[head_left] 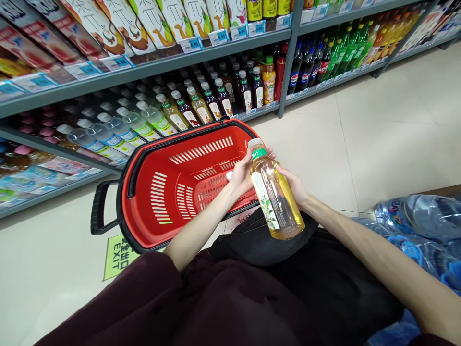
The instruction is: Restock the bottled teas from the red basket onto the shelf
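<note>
A bottle of yellow tea (277, 202) with a pale cap, green neck band and white leaf-printed label is tilted in front of my body. My left hand (243, 172) is closed around its upper part, with fingertips showing behind the neck. My right hand (292, 185) grips the other side of the bottle, thumb at its shoulder. Just beyond my left forearm is a red shopping basket (144, 187) with black handles. Inside it lies something clear with a white cap (229, 176), partly hidden by my forearm.
Shelves (216, 45) run along the far side, with cartons (151, 21) above and tea bottles (196, 108) below. Soda bottles (308, 67) stand further right. Large water bottles (418, 216) are close on my right. A green exit sign (117, 257) marks the floor at left.
</note>
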Motion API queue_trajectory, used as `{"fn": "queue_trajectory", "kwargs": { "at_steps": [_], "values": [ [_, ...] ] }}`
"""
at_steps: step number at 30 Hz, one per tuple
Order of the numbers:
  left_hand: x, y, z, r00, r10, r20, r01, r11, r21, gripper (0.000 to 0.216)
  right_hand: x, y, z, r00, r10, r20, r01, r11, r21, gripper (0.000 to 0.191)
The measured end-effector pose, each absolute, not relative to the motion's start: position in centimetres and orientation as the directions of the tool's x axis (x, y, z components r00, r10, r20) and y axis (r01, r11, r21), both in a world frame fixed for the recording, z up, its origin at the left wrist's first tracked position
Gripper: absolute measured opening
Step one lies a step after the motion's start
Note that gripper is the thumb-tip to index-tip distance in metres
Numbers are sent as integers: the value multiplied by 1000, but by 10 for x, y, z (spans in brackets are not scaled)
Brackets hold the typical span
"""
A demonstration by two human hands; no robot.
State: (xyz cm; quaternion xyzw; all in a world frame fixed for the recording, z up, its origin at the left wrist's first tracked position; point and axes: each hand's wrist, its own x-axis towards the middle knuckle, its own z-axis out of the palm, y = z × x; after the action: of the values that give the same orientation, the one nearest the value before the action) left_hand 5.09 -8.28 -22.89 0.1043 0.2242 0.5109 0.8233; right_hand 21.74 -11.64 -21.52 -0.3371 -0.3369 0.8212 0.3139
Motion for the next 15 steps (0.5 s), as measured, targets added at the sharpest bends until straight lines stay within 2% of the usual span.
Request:
{"fn": "queue_trajectory", "kwargs": {
  "at_steps": [4,10,15],
  "values": [
    [46,-85,-231,406,889,-213,-774,458,438,54,221,-116,-213,-575,751,-325,-300,-563,-770,54],
    [37,-88,-240,340,938,-68,-739,311,597,78,226,-121,-206,-726,607,-324,-268,-683,-679,56],
    [37,-89,-245,322,946,-29,-705,261,659,91,223,-117,-207,-684,644,-341,-273,-660,-700,51]
  ]
}}
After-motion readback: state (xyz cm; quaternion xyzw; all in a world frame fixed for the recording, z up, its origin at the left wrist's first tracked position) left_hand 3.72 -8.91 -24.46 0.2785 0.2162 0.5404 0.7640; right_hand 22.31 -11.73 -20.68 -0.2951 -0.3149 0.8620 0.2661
